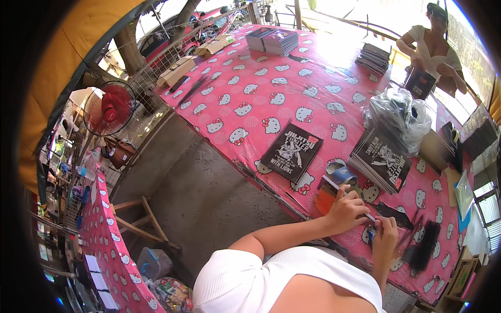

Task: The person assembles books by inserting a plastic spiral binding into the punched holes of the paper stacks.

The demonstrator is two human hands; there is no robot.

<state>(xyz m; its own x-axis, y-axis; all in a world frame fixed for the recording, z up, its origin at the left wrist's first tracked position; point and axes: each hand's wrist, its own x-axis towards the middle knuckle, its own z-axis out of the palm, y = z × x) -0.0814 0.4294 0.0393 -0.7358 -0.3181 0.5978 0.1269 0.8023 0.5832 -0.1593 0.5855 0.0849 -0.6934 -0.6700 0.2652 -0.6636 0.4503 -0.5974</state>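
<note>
Close to the near edge of the surface, we have a thin pale strip slanting away from us; dark marks along it suggest a ruler, though it is too small to be sure. The fingers of our left hand are bent around its middle, and those of our right hand pinch the end nearest us. Beside the right fingers shows a slim blue thing; whether we grip it too, we cannot tell. To handle the strip well, we should steady it with the left fingers, make finer movements with the right, and press lightly so that it does not bow. The blue roll and the orange piece crowd its far end, so we want some clearance there. Towards the near right corner, the black bristly bundle could snag our right wrist. Farther in from the near edge, a black notebook and a notebook stack are best spared any knock.
</note>
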